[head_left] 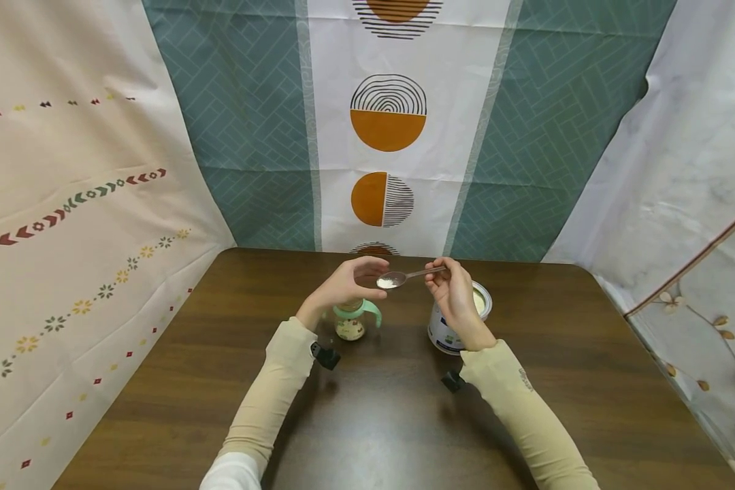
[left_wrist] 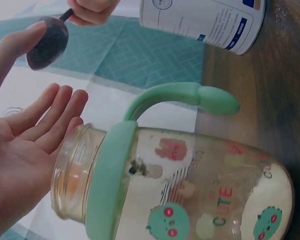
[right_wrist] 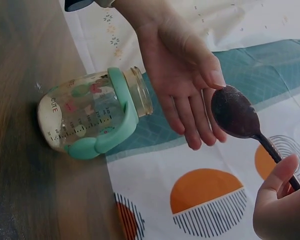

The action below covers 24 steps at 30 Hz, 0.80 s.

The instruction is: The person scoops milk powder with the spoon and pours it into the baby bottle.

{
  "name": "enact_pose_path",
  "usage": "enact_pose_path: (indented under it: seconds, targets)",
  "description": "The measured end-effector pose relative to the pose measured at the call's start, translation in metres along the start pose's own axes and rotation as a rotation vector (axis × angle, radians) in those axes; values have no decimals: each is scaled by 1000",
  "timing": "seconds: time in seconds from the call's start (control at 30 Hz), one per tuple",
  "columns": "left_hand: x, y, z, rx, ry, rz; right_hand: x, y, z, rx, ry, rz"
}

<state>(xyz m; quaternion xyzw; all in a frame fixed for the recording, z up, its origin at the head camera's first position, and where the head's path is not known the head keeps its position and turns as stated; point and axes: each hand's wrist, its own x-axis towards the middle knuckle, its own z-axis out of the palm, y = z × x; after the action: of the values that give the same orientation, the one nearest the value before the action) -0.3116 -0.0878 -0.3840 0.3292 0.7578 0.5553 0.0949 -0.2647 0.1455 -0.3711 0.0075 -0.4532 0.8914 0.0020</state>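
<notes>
A dark brown wooden table (head_left: 220, 381) fills the lower half of the head view. Near its far edge, at frame centre, stands a bottle (head_left: 350, 325) with green handles, and just right of it an open tin (head_left: 441, 333) of powder.

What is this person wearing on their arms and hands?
Both hands, left hand and right hand, are bare. Each arm is covered to the wrist by a snug beige sleeve, the right one carrying a small dark printed mark. A white cuff shows above the left sleeve. A small black camera mount sits under each wrist.
</notes>
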Motion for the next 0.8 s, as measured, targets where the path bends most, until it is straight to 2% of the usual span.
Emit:
enact_pose_path:
  seconds: [0.57, 0.8]
  targets:
    - [-7, -7, -14, 39, 19, -39, 5, 12, 8, -34, -7, 19]
    - [-10, -12, -15, -15, 27, -45, 6, 17, 9, -63, 1, 28]
